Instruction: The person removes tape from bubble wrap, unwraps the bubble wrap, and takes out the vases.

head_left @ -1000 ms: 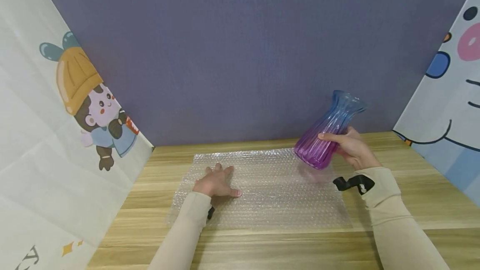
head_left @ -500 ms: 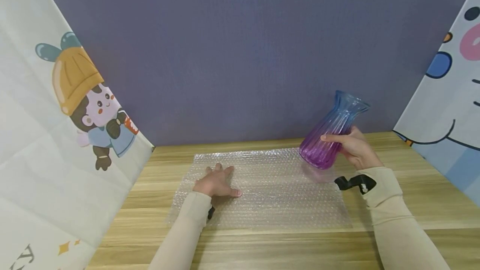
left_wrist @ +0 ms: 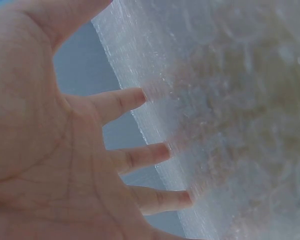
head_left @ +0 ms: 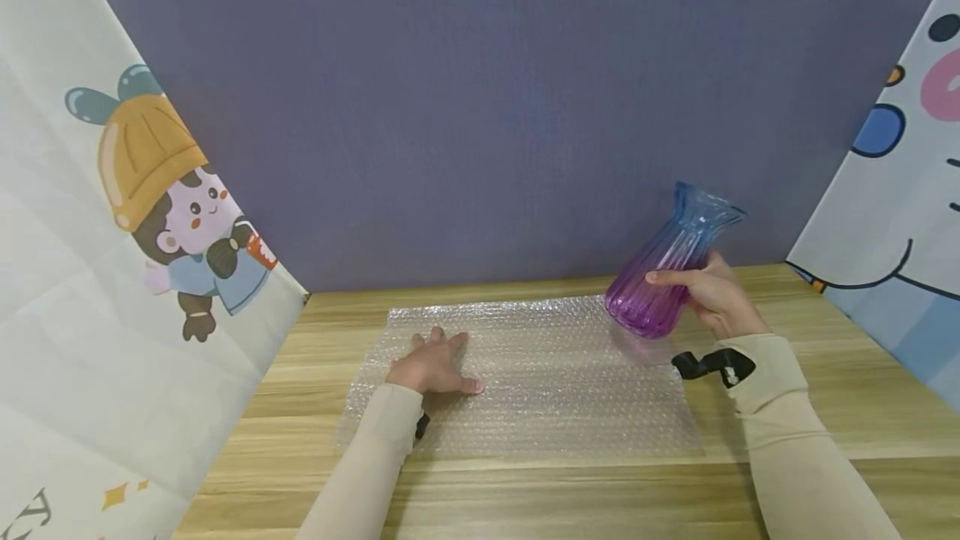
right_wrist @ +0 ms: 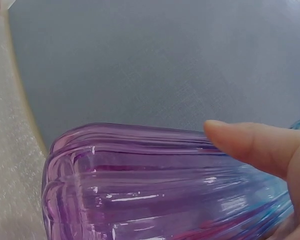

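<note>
A ribbed glass vase [head_left: 667, 273], blue at its flared mouth and purple at its base, leans to the right in my right hand [head_left: 708, 294]. The thumb lies across its near side; the other fingers are hidden behind it. Its base overlaps the right part of a clear bubble wrap sheet [head_left: 555, 382] in the head view. My left hand [head_left: 431, 365] rests on the sheet's left part with fingers spread. In the left wrist view the fingertips [left_wrist: 160, 150] touch the bubbled surface. Purple glass of the vase [right_wrist: 130, 185] fills the lower right wrist view.
The sheet lies on a wood-grain table [head_left: 525, 498]. A dark grey-blue panel [head_left: 480, 123] stands along the table's back edge. Cartoon-printed white panels [head_left: 67, 273] flank it on both sides. Black straps [head_left: 712, 365] sit at the wrists.
My right hand and the vase have drifted slightly to the right, the vase keeping its tilt. The left hand has stayed in place on the bubble wrap.
</note>
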A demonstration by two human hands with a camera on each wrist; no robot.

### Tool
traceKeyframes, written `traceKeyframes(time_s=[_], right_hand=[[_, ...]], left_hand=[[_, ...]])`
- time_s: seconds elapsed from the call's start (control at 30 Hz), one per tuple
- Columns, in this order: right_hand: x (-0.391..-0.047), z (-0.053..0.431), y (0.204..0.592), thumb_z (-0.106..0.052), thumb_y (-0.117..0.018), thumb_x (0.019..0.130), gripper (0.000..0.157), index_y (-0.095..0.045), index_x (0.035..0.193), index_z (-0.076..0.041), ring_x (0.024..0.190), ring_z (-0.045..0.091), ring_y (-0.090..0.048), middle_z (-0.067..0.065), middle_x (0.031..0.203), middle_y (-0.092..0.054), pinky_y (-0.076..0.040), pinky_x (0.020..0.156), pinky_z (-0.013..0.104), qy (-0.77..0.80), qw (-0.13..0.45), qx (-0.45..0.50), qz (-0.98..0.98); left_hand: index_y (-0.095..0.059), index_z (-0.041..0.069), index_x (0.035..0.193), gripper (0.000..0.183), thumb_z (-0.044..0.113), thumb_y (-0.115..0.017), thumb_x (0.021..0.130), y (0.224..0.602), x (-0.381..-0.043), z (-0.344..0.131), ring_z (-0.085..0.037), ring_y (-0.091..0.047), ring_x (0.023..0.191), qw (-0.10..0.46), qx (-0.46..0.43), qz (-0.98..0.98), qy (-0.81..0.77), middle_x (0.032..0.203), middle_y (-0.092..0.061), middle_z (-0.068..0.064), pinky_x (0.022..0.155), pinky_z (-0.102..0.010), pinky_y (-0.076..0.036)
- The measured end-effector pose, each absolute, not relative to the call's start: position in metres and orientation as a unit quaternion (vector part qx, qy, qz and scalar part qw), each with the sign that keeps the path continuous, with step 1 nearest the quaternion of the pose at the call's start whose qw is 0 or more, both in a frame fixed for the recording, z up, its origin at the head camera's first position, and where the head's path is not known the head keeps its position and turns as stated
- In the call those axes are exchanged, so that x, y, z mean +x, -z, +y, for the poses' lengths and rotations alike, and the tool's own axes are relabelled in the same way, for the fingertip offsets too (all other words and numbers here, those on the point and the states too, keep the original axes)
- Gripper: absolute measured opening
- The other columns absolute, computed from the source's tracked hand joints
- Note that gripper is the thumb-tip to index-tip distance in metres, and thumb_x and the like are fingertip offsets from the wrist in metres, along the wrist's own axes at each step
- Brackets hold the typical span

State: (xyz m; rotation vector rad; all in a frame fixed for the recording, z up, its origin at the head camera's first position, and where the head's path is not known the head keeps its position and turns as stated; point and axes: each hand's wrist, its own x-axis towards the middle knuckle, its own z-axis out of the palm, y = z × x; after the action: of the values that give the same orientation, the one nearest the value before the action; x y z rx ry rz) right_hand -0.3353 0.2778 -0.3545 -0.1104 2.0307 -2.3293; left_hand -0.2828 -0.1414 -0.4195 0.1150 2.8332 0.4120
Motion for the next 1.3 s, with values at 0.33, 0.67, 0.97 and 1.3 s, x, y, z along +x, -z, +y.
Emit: traceKeyframes(time_s=[0.33, 0.67, 0.97, 1.3], right_hand=[[-0.338, 0.282, 0.355, 0.004, -0.077, 0.085, 0.088, -0.024, 0.148, -0.026, 0.097, 0.001, -0.064, -0.008, 0.12, -0.052, -0.059, 0.08, 0.019, 0.729, 0.029, -0.017, 0.684], [-0.337, 0.285, 0.356, 0.003, -0.081, 0.082, 0.082, -0.031, 0.14, -0.026, 0.091, -0.001, -0.066, -0.008, 0.115, -0.054, -0.06, 0.078, 0.019, 0.718, 0.01, 0.0, 0.696], [-0.338, 0.288, 0.358, 0.006, -0.081, 0.081, 0.073, -0.035, 0.125, -0.029, 0.086, 0.001, -0.068, -0.01, 0.104, -0.06, -0.062, 0.072, 0.022, 0.722, -0.011, 0.004, 0.692], [-0.336, 0.291, 0.357, -0.003, -0.087, 0.078, 0.087, -0.028, 0.139, -0.022, 0.097, 0.001, -0.055, -0.007, 0.116, -0.049, -0.057, 0.075, 0.014, 0.679, -0.042, 0.036, 0.732]], left_hand=[[-0.033, 0.031, 0.161, 0.104, 0.067, -0.079, 0.075, 0.419, -0.283, -0.141, -0.054, -0.015, 0.154, 0.138, 0.036, 0.98, -0.139, 0.171, -0.018, -0.017, 0.102, -0.09, -0.025], [-0.033, 0.033, 0.161, 0.104, 0.069, -0.078, 0.075, 0.42, -0.283, -0.14, -0.053, -0.015, 0.154, 0.139, 0.035, 0.98, -0.136, 0.171, -0.019, -0.016, 0.102, -0.089, -0.027], [-0.033, 0.031, 0.161, 0.103, 0.067, -0.079, 0.075, 0.419, -0.283, -0.141, -0.054, -0.014, 0.154, 0.138, 0.036, 0.979, -0.142, 0.171, -0.018, -0.016, 0.102, -0.09, -0.025], [-0.033, 0.031, 0.161, 0.104, 0.067, -0.079, 0.075, 0.419, -0.282, -0.142, -0.054, -0.013, 0.154, 0.139, 0.035, 0.979, -0.143, 0.171, -0.018, -0.016, 0.102, -0.09, -0.025]])
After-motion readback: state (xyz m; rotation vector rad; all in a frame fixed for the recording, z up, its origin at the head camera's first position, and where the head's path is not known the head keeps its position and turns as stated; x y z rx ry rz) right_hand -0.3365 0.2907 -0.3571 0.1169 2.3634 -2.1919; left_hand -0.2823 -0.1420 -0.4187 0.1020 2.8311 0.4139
